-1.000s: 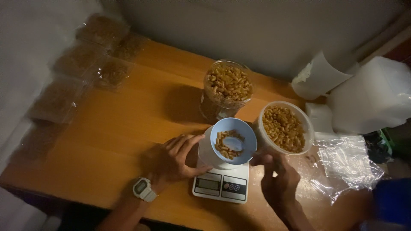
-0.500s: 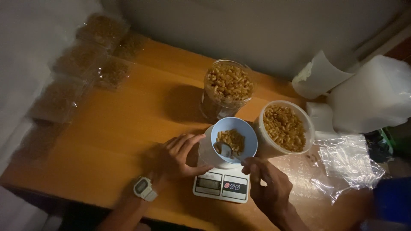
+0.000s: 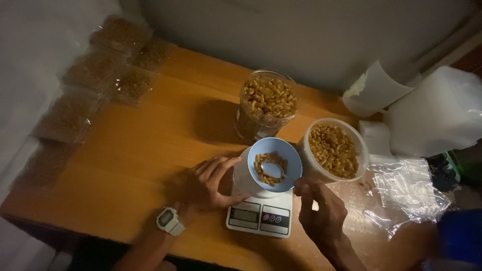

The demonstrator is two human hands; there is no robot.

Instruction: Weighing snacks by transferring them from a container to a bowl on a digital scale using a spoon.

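bowl (image 3: 274, 164) holds pasta and spoon (image 3: 272, 169), sits on scale (image 3: 260, 215) at table's (image 3: 125, 165) near edge | left hand (image 3: 208, 183) fingers spread, touching bowl's side | right hand (image 3: 321, 213) fingers curled at bowl's rim, grip unclear | jar (image 3: 266, 105) behind, tub (image 3: 334, 150) right

Near centre, blue bowl (image 3: 274, 164) of macaroni with a metal spoon (image 3: 273, 169) inside, seated on a white kitchen scale (image 3: 260, 215). At 9 o'clock of the bowl, left hand (image 3: 208, 183) resting against its white side, wristwatch (image 3: 168, 220) on the wrist. At 5 o'clock, right hand (image 3: 321, 213) with fingertips touching the rim. At 12 o'clock, clear jar (image 3: 266, 105) full of macaroni; at 3 o'clock, white tub (image 3: 333, 150) of macaroni. Far at 10 o'clock, filled clear packets (image 3: 95, 70) along the wooden tabletop (image 3: 135, 165).
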